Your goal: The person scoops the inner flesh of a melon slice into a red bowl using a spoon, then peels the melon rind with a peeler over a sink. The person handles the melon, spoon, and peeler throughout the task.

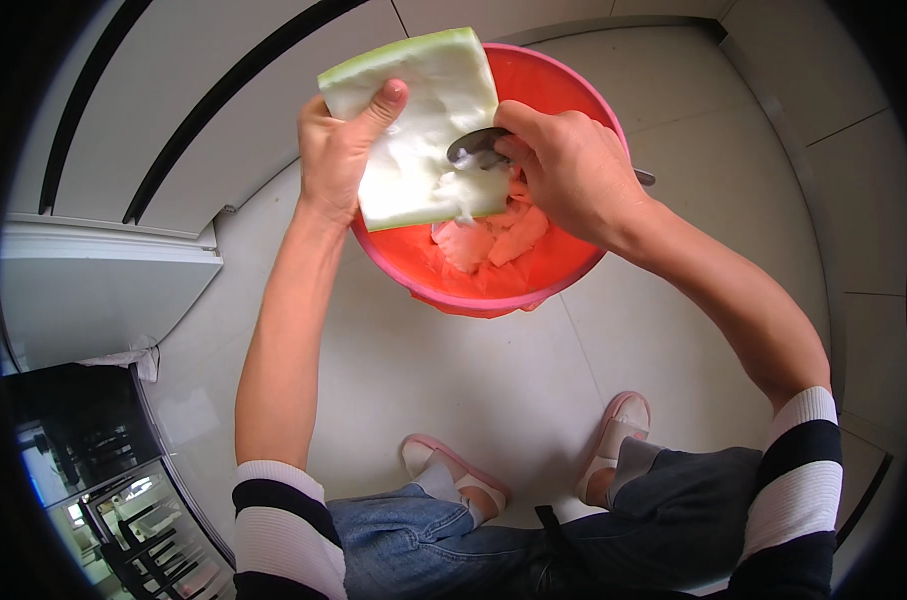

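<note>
My left hand (341, 150) grips a thick slab of winter melon (423, 97) by its left side, thumb lying on the white flesh. Pale green rind shows along the slab's top and bottom edges. In my right hand (573, 165) is a metal spoon (474, 148); its bowl rests at the lower right of the flesh with a bit of white pulp in it, and its handle end sticks out past my hand. Loose shreds hang near the slab's lower edge. Beneath both hands stands a round bin with a pink rim (491, 303) and a red bag lining; pale scraps (491, 240) lie inside.
White cabinets (198, 67) with black handle strips run along the upper left. A dark glass-fronted appliance (86, 435) stands at the lower left. More cabinet fronts (866, 195) line the right. My slippered feet (453, 469) are on the pale tiled floor (438, 367).
</note>
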Demonstrator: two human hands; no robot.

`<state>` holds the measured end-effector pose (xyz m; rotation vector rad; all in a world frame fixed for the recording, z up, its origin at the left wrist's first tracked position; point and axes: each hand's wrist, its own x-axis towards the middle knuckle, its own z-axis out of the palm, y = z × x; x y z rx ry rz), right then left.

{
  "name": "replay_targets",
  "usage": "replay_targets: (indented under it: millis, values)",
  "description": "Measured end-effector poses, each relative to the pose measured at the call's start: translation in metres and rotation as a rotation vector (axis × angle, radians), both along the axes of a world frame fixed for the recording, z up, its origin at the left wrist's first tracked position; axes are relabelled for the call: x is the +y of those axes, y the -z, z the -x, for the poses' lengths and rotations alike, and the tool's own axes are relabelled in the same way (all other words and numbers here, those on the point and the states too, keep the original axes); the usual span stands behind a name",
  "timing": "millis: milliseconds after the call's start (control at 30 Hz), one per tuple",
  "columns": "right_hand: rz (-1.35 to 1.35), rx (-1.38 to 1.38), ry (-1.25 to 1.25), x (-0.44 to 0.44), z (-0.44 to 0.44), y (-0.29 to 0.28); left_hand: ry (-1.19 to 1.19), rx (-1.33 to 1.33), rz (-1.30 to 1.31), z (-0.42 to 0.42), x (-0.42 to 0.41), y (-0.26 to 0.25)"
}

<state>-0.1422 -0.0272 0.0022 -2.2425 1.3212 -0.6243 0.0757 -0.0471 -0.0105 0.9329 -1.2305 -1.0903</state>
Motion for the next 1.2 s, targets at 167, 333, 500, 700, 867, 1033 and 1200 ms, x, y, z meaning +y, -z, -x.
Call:
replay_targets:
  millis: [167,333,500,700,867,1033,1200]
  values:
    - [-0.173,-0.067,-0.006,0.003,0.002,0.001,-0.032,-0.050,0.003,-0.003,-0.001,0.003]
    - [-0.217,-0.082,-0.043,0.001,0.006,0.005,-0.036,-0.077,0.028,-0.007,0.000,0.004]
    - [-0.249,-0.079,-0.070,0.006,0.006,0.006,-0.124,-0.175,0.080,-0.010,-0.005,0.007]
    - [-0.102,0.204,-0.101,0.019,-0.004,0.001,-0.219,-0.091,0.119,-0.029,-0.020,-0.001]
    - [0.365,0.050,-0.057,0.001,0.009,0.004,-0.281,-0.099,0.139,-0.027,-0.019,0.006]
    - [0.033,0.728,-0.194,0.004,0.005,0.022,-0.269,-0.096,0.160,-0.023,-0.018,0.006]
    - [0.203,0.148,-0.002,0.001,0.002,0.016,-0.237,-0.124,0.132,-0.018,-0.014,0.006]
